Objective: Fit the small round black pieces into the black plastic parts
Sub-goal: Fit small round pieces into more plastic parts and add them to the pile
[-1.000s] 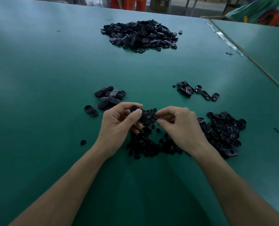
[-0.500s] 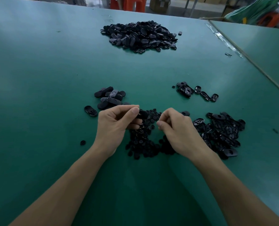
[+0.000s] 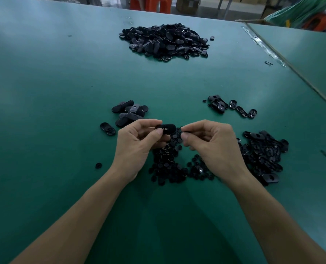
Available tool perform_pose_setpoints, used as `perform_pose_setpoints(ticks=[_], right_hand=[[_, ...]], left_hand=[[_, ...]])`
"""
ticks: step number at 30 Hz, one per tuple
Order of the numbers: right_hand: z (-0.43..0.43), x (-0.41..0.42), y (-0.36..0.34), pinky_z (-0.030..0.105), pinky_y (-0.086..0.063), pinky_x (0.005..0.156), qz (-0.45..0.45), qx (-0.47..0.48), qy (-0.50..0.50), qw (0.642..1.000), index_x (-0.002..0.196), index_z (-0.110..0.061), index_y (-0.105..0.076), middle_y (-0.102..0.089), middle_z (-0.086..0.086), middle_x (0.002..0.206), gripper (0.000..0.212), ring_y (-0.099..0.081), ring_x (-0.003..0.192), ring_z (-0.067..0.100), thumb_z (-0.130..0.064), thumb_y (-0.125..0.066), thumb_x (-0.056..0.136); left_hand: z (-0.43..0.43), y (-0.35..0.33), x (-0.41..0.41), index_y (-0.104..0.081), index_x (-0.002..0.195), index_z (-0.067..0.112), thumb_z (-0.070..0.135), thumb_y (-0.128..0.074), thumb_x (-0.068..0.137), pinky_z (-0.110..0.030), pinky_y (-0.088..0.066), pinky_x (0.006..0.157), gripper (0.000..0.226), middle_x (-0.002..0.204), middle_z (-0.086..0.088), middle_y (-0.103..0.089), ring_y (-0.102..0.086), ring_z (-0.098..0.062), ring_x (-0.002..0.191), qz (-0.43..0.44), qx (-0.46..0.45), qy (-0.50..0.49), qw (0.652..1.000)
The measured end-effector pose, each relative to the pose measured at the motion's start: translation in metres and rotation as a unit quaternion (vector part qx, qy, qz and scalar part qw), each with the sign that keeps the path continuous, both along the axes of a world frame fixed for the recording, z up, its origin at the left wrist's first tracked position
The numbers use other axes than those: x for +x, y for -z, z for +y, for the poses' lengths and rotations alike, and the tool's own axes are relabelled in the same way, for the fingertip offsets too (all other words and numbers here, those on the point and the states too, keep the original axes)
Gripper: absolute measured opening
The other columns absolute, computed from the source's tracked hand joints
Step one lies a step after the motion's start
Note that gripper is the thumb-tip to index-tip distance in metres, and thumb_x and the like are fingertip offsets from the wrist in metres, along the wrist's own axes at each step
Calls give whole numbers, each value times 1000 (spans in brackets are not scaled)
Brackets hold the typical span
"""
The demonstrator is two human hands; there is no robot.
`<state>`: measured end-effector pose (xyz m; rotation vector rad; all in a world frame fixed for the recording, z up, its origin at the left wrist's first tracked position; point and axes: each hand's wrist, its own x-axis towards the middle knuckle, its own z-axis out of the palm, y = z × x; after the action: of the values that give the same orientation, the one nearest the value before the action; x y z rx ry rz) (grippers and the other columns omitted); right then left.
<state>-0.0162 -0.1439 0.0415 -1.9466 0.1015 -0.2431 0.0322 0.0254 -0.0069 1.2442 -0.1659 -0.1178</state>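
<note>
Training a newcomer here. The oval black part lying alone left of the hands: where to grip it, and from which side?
Probably from above, pinching the lone oval part across its narrow width, about mid-length. It lies flat on the table with nothing on top of it, so both long sides look free for a thumb and finger.

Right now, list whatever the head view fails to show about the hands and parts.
Head view:
- Right hand grip: fingertips cover whatever it pinches.
- Oval part in the left hand: too dark to tell whether a round piece sits inside.
- Round-piece pile: partly hidden under both hands.
- Far pile: parts too small to count.
</note>
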Motion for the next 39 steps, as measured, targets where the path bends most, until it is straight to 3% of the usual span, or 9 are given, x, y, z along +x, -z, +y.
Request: perform_pose_setpoints(ticks=[5, 8, 12, 16, 24, 29, 39], right_hand=[[0, -1, 2, 18, -53, 72, -1, -6, 6, 1000, 81, -26, -77, -75, -9, 78, 14, -70, 75, 7, -12, -80, 82], [-1, 0, 2, 15, -49, 67, -4, -9, 18, 1000, 81, -25, -77, -73, -9, 74, 11, -65, 68, 4, -14, -81, 80], [-1, 1, 1, 21, -54, 72, -3, 7, 5, 1000, 83, -25, -76, -74, -7, 76, 14, -70, 72, 9, -12, -81, 81], [1, 0, 1, 15, -50, 65, 10, 51, -3, 999, 84, -25, -75, -75, -5, 75, 17, -71, 70, 8, -8, -79, 82], [1, -2, 0, 21, -54, 63, 45, 139, -6, 989, 87, -12, -67, -75, 8, 76, 12, -73, 71, 19, -4, -75, 85], [7, -1, -1, 15, -47, 60, 17, 101, 0, 995, 81, -16, -72, -71, -3, 71, 9, -63, 64, 6, -9, -77, 83], [19, 2, 6, 19, -50, 58, 29, 109, 1, 994, 80, -19, -68, -73, 5, 70, 14, -71, 66, 15, -8, -73, 85]], left_hand=[[-1, -1, -1, -70, 95, 6, -5, -65, 91, -23, -58, 66, 13, 86, -11, -77, -76, -22, 77, 7, -4, -10, 1000], [-2, -2, -1, -71, 95, 6, -6, -66, 90, -22, -58, 69, 14, 85, -11, -77, -76, -21, 78, 3, -2, -16, 1000], [-2, -3, -2, -73, 95, 7, -7, -67, 88, -21, -58, 69, 16, 85, -10, -77, -76, -21, 77, 4, -2, -19, 1000], [-1, -3, -2, -73, 101, 10, -7, -68, 88, -22, -58, 68, 22, 82, -10, -77, -76, -22, 75, 6, 1, -13, 1000], [-1, -3, -1, -73, 97, 9, -9, -68, 87, -21, -58, 68, 21, 82, -6, -77, -75, -20, 75, 8, 5, -5, 1000], [-1, -2, -3, -73, 92, 8, -12, -68, 85, -22, -58, 68, 21, 82, -8, -77, -75, -21, 75, -5, 15, -6, 1000], [1, -2, -3, -71, 94, 7, -12, -67, 86, -21, -57, 65, 21, 77, -4, -77, -74, -14, 67, -19, 27, 6, 999]])
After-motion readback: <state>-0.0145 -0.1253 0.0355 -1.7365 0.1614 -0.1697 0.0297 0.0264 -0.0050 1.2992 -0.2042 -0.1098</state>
